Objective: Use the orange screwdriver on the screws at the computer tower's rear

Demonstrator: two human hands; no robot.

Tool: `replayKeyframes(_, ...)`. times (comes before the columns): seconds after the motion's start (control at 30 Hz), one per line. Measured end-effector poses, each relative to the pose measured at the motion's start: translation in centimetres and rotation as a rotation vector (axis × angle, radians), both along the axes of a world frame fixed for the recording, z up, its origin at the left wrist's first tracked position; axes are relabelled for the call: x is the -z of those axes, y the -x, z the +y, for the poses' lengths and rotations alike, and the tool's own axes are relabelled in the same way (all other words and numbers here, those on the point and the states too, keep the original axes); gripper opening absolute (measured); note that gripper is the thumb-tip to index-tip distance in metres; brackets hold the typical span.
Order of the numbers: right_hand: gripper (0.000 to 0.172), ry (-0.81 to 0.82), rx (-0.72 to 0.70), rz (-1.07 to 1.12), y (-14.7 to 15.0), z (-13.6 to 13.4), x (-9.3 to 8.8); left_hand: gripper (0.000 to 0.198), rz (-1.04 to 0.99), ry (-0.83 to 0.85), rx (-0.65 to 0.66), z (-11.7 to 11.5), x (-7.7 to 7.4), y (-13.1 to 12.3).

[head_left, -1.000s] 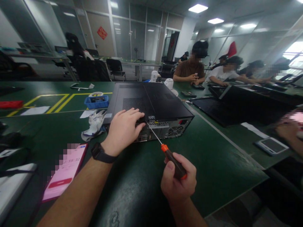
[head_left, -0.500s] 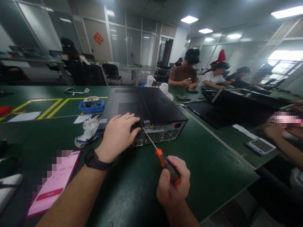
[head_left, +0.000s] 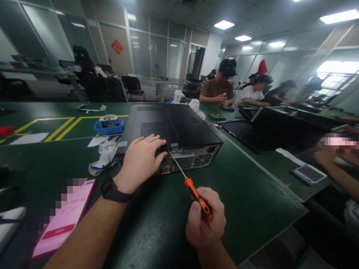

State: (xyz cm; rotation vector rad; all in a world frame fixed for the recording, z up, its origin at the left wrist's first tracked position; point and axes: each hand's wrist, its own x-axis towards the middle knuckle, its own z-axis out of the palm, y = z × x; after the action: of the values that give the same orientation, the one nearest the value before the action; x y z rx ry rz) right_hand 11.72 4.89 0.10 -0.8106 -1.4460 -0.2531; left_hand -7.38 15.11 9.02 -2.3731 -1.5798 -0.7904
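Observation:
A black desktop computer case lies on its side on the green table, its rear panel with a fan grille and power socket facing me. My left hand rests on the near left edge of the case, fingers stretched over the top cover and thumb toward the rear panel. In my right hand is a screwdriver with an orange and black handle. Its thin shaft slants up and left, and the tip meets the top edge of the rear panel beside my left thumb. Any screw there is too small to make out.
Left of the case are a blue bin, crumpled white gloves and a pink-screened phone. To the right, a co-worker's arm is near another opened black case and a white device. More people sit beyond.
The screwdriver handle has turned about its axis in my right hand, showing more orange. My left hand and the case have stayed in place.

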Motion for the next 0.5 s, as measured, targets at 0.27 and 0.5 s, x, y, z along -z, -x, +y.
replayKeyframes(0.27, 0.028, 0.052, 0.065, 0.021, -0.06, -0.14, 0.67, 0.034, 0.0, 0.007, 0.003, 0.02, -0.08, -0.01)
replayKeyframes(0.5, 0.031, 0.012, 0.037, 0.006, 0.07, -0.08, -0.07, 0.033, 0.009, 0.001, 0.007, 0.05, -0.04, 0.01)
